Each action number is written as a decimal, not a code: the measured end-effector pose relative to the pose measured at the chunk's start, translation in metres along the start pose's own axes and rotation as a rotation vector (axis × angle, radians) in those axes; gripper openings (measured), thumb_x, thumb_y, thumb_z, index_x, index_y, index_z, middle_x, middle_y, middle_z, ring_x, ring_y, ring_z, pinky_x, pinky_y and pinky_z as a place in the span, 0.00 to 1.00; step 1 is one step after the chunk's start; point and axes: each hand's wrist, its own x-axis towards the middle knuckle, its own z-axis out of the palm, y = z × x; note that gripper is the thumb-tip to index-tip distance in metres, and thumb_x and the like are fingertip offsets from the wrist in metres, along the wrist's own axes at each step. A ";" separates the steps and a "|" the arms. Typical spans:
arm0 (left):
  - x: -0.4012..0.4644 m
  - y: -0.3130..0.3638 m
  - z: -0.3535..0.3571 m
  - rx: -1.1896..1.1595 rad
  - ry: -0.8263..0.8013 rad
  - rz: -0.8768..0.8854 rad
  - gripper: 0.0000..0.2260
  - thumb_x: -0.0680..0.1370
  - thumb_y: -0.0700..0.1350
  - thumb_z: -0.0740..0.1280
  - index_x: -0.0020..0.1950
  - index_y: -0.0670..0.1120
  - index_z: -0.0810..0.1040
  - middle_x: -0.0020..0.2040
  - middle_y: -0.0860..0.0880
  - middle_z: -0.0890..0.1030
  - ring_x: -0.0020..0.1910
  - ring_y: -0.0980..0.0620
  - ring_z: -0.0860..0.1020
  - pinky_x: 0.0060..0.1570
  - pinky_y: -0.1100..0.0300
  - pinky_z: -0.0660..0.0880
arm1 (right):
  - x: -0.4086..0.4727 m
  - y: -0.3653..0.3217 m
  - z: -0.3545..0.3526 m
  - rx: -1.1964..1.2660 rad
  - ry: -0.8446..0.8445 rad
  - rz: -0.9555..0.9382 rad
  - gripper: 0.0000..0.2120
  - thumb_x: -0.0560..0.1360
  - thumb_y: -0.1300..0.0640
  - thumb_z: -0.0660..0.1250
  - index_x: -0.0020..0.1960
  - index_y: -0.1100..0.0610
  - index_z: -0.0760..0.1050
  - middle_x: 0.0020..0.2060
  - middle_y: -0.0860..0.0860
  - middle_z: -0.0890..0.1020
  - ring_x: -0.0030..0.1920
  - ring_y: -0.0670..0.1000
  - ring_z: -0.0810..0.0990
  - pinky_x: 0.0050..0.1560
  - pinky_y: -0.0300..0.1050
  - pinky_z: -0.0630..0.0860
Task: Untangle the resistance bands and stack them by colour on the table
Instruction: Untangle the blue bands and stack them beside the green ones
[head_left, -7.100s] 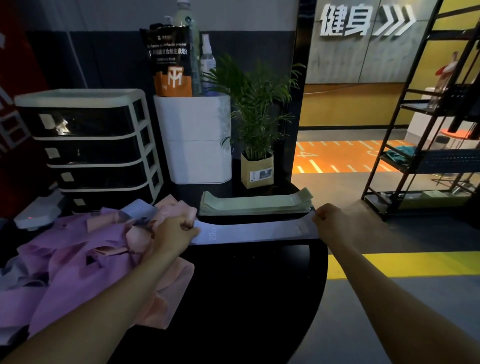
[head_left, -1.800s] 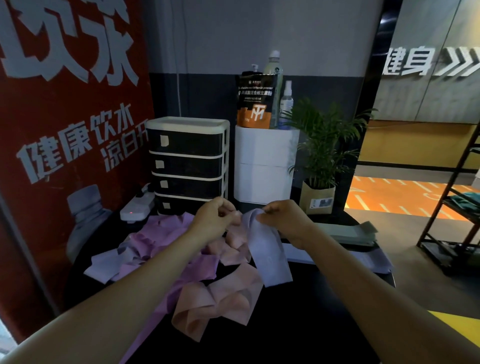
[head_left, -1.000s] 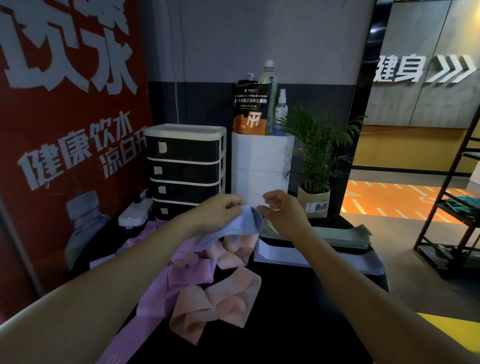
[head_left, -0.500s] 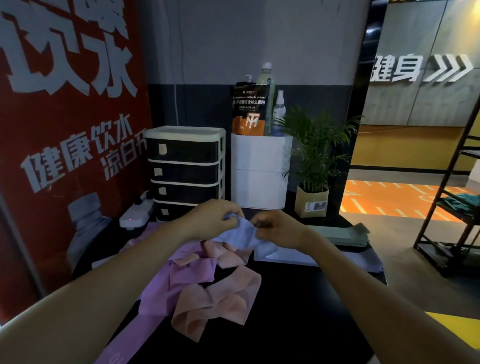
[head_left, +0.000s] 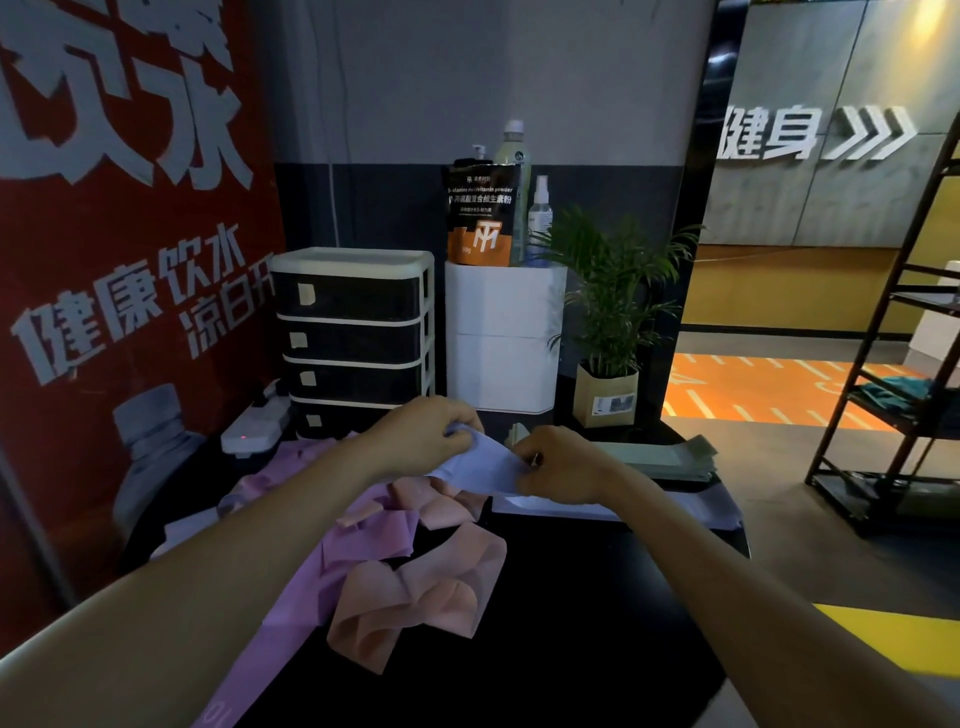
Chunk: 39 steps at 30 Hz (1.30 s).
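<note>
Black worktop (head_left: 571, 597), dim light: band sorting.
Left hand (head_left: 421, 434) and right hand (head_left: 558, 465) pinch a lavender band (head_left: 483, 465) above the pile; fingers partly hidden by folds.

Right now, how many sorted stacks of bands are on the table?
2: a green stack at the table's far right by the plant, and a pale lilac stack just in front of it. The hands hide part of both.

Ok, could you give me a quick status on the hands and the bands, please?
Left hand and right hand both gripping one pale blue band. Green stack and blue stack laid. Pink and purple tangle unsorted.
</note>
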 end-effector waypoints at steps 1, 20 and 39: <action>0.000 0.001 0.001 -0.003 -0.004 0.008 0.10 0.75 0.45 0.60 0.50 0.48 0.81 0.43 0.54 0.80 0.45 0.53 0.77 0.49 0.52 0.75 | 0.000 0.001 0.000 -0.020 -0.008 0.016 0.11 0.71 0.61 0.67 0.31 0.62 0.70 0.30 0.52 0.68 0.35 0.51 0.65 0.32 0.40 0.60; 0.005 -0.010 0.058 0.091 -0.125 0.087 0.03 0.79 0.45 0.64 0.45 0.48 0.74 0.42 0.59 0.73 0.42 0.61 0.71 0.44 0.71 0.66 | -0.043 0.074 0.009 -0.133 0.138 0.253 0.05 0.78 0.55 0.59 0.50 0.55 0.71 0.47 0.55 0.78 0.47 0.58 0.77 0.48 0.54 0.76; 0.012 -0.028 0.086 -0.088 0.031 -0.196 0.07 0.76 0.37 0.65 0.39 0.45 0.71 0.33 0.48 0.70 0.32 0.55 0.66 0.32 0.62 0.63 | -0.086 0.151 0.020 -0.055 0.109 0.506 0.06 0.73 0.61 0.64 0.38 0.59 0.74 0.35 0.57 0.71 0.37 0.55 0.70 0.36 0.45 0.62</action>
